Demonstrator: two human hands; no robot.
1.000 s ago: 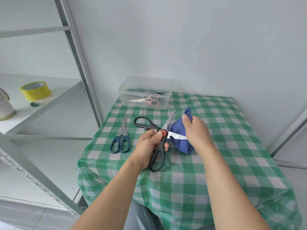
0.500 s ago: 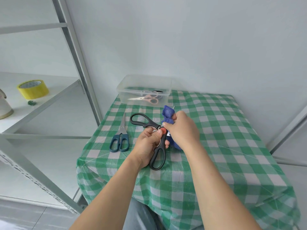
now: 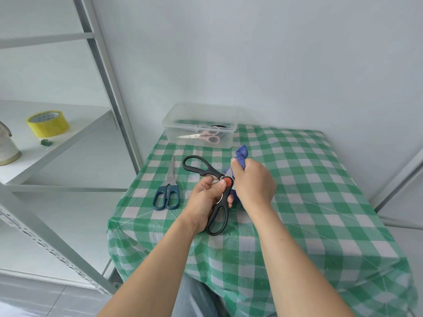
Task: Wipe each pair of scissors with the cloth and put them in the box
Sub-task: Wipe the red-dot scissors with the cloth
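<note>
My left hand [image 3: 207, 202] grips the black-handled scissors [image 3: 217, 216] near their red pivot, handles spread wide above the checked table. My right hand [image 3: 254, 184] holds the blue cloth [image 3: 241, 154] bunched round the blades, which are hidden under the cloth and hand. Flat on the table to the left lie the dark-blue-handled scissors [image 3: 168, 193], blades pointing away from me. The clear plastic box [image 3: 199, 110] stands at the table's far edge by the wall with pink-handled scissors [image 3: 203, 136] and a dark-handled pair inside.
The table [image 3: 309, 179] wears a green-and-white checked cover. A metal shelf frame [image 3: 109, 72] stands to the left, its shelf bearing a yellow tape roll [image 3: 47, 123] and a pale jug [image 3: 6, 147]. A white wall closes the back.
My right hand with the cloth has slid left from the outer blade onto the blades near the pivot, covering them. My left hand keeps its hold on the scissors.
</note>
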